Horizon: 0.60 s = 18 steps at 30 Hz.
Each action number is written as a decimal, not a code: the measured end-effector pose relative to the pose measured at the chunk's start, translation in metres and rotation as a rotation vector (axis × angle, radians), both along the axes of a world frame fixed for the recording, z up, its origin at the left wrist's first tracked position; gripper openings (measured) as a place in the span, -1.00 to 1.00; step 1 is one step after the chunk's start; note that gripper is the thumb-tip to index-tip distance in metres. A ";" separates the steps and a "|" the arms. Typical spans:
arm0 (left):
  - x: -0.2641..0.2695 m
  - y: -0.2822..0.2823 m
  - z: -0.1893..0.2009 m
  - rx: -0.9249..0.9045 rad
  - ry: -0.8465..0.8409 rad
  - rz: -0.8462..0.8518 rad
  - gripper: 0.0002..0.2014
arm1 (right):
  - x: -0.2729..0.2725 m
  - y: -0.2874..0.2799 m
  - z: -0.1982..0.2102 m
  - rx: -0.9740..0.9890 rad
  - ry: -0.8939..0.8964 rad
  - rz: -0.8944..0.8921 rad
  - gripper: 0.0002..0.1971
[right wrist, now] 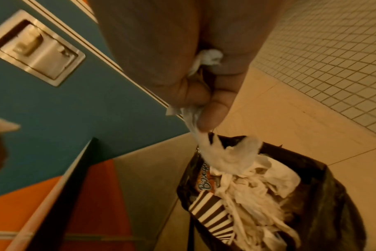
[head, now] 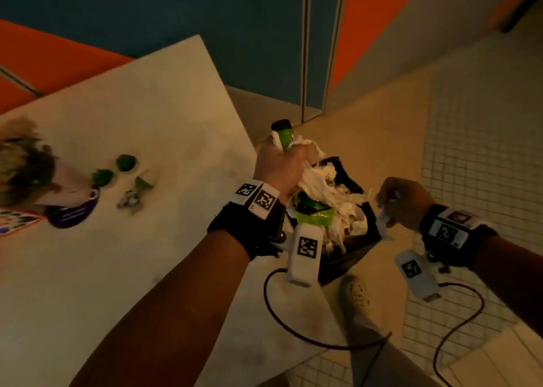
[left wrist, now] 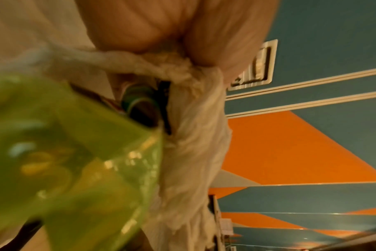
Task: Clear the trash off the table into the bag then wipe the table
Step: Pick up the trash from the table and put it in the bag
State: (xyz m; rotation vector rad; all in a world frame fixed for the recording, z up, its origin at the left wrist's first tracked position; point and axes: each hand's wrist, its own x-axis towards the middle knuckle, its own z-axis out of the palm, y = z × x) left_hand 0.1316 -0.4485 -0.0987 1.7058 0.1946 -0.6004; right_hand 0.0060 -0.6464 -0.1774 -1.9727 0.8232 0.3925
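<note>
My left hand (head: pixel 276 166) is fisted round a green plastic bottle (head: pixel 283 135) with a dark cap plus a wad of crumpled white paper towels (head: pixel 318 178), held just above the black bag (head: pixel 357 181), off the tabletop (head: pixel 141 116) edge. My right hand (head: pixel 401 203) pinches a thin, torn white tissue scrap (right wrist: pixel 227 152) between thumb and fingers, right over the bag's open mouth. The bag is floppy black film on the tiled floor (head: pixel 484 151), stuffed with wrinkled white paper, a shiny green wrapper (head: pixel 314 214) and a striped carton (right wrist: pixel 210 215). Small green bits (head: pixel 126 163) and a crumpled wrapper (head: pixel 132 200) lie on the smooth pale tabletop, well apart from both hands.
</note>
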 end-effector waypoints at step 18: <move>0.038 -0.119 -0.217 0.683 0.072 -0.223 -0.37 | 0.056 -0.031 -0.166 0.061 0.324 0.381 -0.70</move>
